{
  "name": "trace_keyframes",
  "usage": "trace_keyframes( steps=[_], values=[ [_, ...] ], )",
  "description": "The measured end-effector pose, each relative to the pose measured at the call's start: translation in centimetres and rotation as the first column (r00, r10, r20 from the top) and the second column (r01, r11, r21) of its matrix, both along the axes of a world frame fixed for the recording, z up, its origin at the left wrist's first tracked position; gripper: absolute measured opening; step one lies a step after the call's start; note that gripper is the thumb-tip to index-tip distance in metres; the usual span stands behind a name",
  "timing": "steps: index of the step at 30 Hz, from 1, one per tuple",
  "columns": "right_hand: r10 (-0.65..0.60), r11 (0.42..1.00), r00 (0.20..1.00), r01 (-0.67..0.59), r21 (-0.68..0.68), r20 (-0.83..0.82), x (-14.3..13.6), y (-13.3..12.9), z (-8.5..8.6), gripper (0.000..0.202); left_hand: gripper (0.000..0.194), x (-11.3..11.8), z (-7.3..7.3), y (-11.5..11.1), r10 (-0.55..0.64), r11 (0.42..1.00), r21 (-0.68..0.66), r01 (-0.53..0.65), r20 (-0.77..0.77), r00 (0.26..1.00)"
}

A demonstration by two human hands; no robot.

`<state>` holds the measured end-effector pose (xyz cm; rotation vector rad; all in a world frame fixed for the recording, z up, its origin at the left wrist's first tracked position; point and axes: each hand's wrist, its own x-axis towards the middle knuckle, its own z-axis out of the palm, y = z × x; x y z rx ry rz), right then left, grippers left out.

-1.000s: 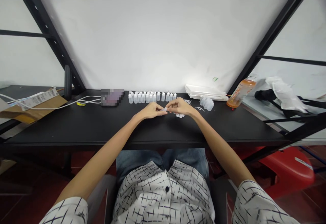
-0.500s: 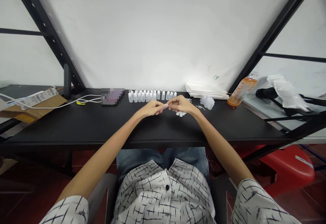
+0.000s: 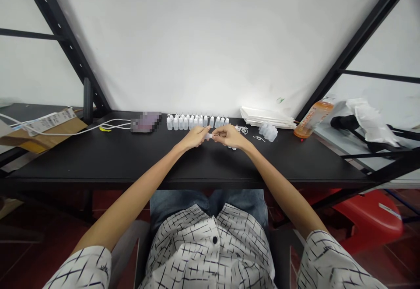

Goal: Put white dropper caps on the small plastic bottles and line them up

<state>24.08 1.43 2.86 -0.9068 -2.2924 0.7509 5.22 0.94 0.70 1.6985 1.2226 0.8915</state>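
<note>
Holding a small translucent white plastic bottle [image 3: 208,136] between both hands. Looking light, soft-walled and perhaps slippery; probably best held round the body without hard squeezing. Gripping it in the curled left hand [image 3: 196,137] and pinching one end, too small to make out, in the right hand [image 3: 228,135]. Facing similar upright white plastic bottles [image 3: 176,124] just beyond both hands.

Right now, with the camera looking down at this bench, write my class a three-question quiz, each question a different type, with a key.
1. Where is the small whitish item?
a) on the red stool
b) between the left hand and right hand
c) on the floor

2. True or false: the small bottles along the wall stand upright.

3. Complete: in this view, the orange bottle is to the ____ of the white stack.

Key: 1 b; 2 true; 3 right.
</note>
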Motion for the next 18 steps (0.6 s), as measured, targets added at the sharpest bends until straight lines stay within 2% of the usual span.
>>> trace_keyframes(
  steps=[5,8,13,18],
  values=[
    [-0.042,0.999,0.996,0.043,0.003,-0.079,-0.26,0.11,-0.25,0.019,0.052,-0.02,-0.39,0.54,0.007,0.993,0.117,-0.006,-0.013,1.0],
    [-0.04,0.999,0.99,0.035,-0.036,-0.135,-0.32,0.15,-0.35,0.021,0.05,0.08,-0.39,0.66,0.022,0.992,0.122,-0.026,0.032,0.999],
    [0.0,0.999,0.991,-0.005,-0.044,-0.135,-0.39,0.31,-0.56,0.026,0.046,0.19,0.11,0.29,0.05,0.999,-0.019,-0.047,0.144,0.988],
    [-0.011,0.998,0.999,0.013,0.059,-0.043,-0.65,0.36,-0.7,0.025,0.048,-0.04,0.19,0.38,0.061,0.984,-0.176,-0.031,0.164,0.985]
  ],
)
